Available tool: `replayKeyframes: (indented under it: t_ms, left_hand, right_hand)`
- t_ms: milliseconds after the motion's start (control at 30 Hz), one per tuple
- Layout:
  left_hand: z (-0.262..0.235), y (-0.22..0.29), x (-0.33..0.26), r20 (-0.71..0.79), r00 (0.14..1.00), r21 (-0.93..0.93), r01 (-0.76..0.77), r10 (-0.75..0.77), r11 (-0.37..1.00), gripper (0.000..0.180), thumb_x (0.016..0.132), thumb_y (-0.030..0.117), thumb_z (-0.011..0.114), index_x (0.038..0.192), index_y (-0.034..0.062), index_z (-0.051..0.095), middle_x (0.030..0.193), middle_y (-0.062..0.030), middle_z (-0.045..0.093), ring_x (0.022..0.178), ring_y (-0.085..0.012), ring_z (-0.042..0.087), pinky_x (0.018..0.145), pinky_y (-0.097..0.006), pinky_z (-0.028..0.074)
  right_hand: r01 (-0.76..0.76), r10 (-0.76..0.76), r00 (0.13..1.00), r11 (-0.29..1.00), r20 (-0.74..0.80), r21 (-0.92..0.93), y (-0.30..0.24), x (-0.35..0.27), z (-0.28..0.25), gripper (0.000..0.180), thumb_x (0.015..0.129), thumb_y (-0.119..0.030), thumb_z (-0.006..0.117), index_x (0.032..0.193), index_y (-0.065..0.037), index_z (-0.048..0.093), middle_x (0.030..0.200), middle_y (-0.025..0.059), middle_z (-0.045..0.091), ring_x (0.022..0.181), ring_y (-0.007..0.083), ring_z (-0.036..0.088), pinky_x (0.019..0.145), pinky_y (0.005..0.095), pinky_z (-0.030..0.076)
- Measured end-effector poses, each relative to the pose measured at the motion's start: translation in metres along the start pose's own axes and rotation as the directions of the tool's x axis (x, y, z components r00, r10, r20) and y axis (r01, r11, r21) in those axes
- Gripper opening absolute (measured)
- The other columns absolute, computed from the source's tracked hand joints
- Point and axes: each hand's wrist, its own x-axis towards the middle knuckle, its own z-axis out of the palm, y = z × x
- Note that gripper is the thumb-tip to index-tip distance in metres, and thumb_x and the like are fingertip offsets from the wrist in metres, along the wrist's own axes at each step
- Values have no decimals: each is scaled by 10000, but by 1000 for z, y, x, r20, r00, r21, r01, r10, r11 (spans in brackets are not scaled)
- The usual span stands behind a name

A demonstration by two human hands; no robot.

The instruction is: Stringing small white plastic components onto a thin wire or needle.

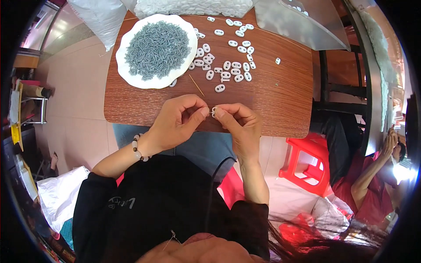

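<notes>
While 2 hands meet to the right of the plate [131, 75] and nearer the person than it, 1 white piece [214, 112] sits between their fingertips. The right hand [243, 122] has it pinched between thumb and forefinger, which partly cover it. The left hand [182, 119] is closed in a pinch of its own, its tips just left of the piece; whether they grasp something tiny or touch the piece, I cannot tell. The piece's long axis seems to run toward and away from the person, across the line joining the 2 hands, so its side rather than its end appears to face the left tips. Of the 2, the left hand is nearer the plate. Grey bits [158, 50] heap on the plate, a stick [196, 85] lies off its near right edge, and loose pieces [219, 88] scatter to its right.
</notes>
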Motion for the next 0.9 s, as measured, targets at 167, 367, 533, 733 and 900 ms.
replayKeyframes:
  t_ms: [167,367,533,733,900]
  left_hand:
    - [0,-2,1,-17,1000,-19,-1,1,1000,95,931,80,548,913,-11,566,832,16,549,774,-24,489,680,-187,421]
    - [0,-1,2,-24,999,-24,-25,24,999,95,928,78,555,905,-14,567,809,26,540,745,-15,468,643,-183,402]
    - [0,-2,2,-59,997,52,-49,52,997,94,917,68,569,891,-21,576,780,19,542,731,-18,469,626,-185,403]
    - [6,-9,3,-157,977,54,-137,144,989,125,873,97,608,842,-24,613,653,-51,569,556,-76,461,494,-245,360]
    - [6,-12,1,-157,983,69,-81,91,994,128,872,94,608,856,-31,624,659,-59,599,558,-74,481,493,-245,373]
  right_hand:
    - [4,-4,1000,1000,15,-24,-1,0,0,105,853,-54,666,923,24,679,826,32,672,741,51,592,687,185,476]
    - [44,-45,999,997,-13,-63,6,1,3,97,846,-61,680,906,15,684,780,-1,654,684,24,548,617,168,434]
    - [80,-87,996,980,-32,-181,8,-1,4,90,833,-34,685,901,24,680,809,32,673,721,55,600,687,195,492]
    - [111,-122,992,968,-37,-223,7,-3,7,79,836,-42,686,890,16,684,795,21,672,706,47,592,654,178,475]
    - [123,-138,989,962,-45,-245,12,-2,9,74,835,-44,686,875,18,687,784,16,673,705,44,592,645,176,469]
